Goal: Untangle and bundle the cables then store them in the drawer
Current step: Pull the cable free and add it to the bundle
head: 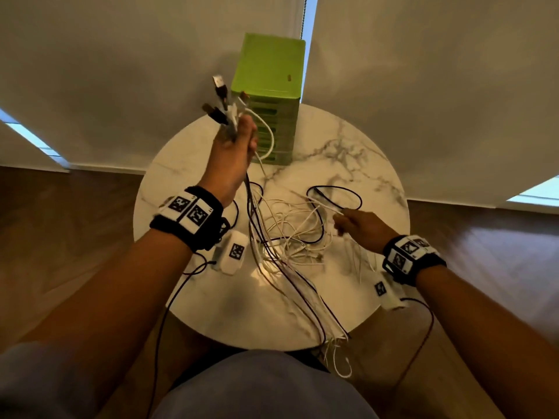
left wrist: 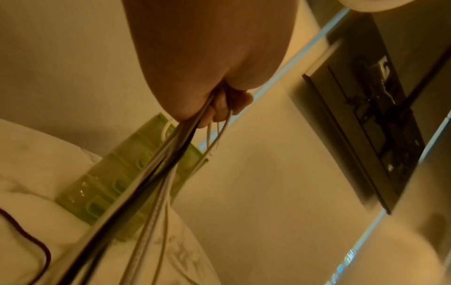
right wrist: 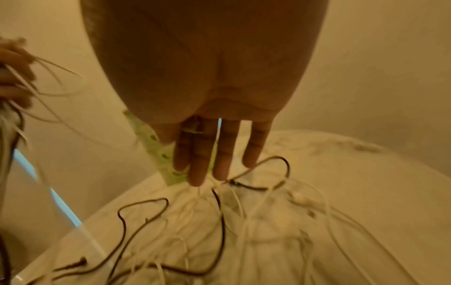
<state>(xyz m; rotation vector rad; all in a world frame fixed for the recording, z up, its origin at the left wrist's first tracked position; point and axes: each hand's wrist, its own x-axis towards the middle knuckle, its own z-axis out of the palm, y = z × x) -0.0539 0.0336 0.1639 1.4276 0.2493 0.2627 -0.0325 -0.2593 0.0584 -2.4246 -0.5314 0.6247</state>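
My left hand (head: 239, 137) is raised above the table's far left and grips a bunch of black and white cable ends (head: 223, 101), their plugs sticking up. In the left wrist view its curled fingers (left wrist: 227, 108) close round the strands (left wrist: 156, 173), which run taut down to the table. A loose tangle of white and dark cables (head: 290, 234) lies mid-table. My right hand (head: 354, 220) hovers at the tangle's right side, its fingers (right wrist: 214, 154) straight and reaching down to the cables (right wrist: 244, 221). The green drawer unit (head: 269, 95) stands at the table's far edge.
The round marble table (head: 363, 164) is small, with wooden floor all round. Several cables (head: 335, 349) hang over its near edge towards my lap. Pale blinds close off the back. The drawer unit (left wrist: 107, 185) has all its drawers pushed in.
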